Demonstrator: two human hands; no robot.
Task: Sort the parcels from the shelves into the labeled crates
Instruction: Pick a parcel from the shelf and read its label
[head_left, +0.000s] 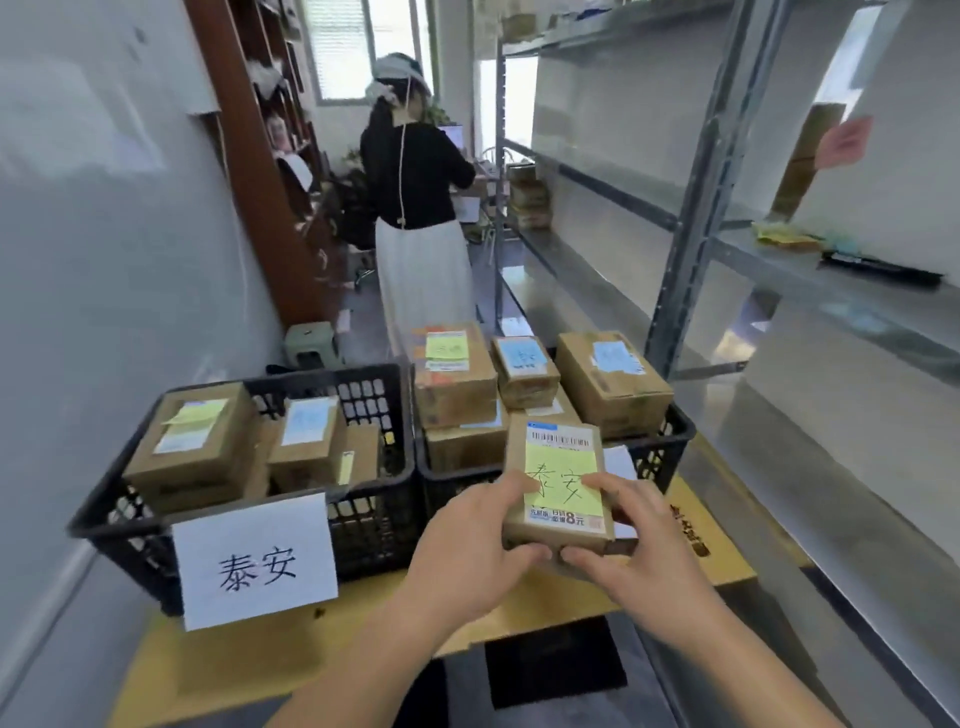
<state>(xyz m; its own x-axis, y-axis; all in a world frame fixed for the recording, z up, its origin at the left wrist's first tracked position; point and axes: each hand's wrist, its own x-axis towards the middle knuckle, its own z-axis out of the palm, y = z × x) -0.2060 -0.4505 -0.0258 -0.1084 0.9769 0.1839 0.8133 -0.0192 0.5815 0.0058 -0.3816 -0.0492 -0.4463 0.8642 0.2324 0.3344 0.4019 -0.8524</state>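
Gripping a small parcel (558, 480) with left hand (475, 545) and right hand (641, 540) clamped around it, a person is hovering before the heaped right crate (670, 447); the left crate (374, 499) is filling, shelves (779, 260) nearly bare.

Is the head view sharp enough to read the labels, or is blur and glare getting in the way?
Head view: the yellow note on the held cardboard parcel and the white crate sign read clearly; far parcels' labels are soft; the window is blown out; wide-angle bending curves the metal shelving.
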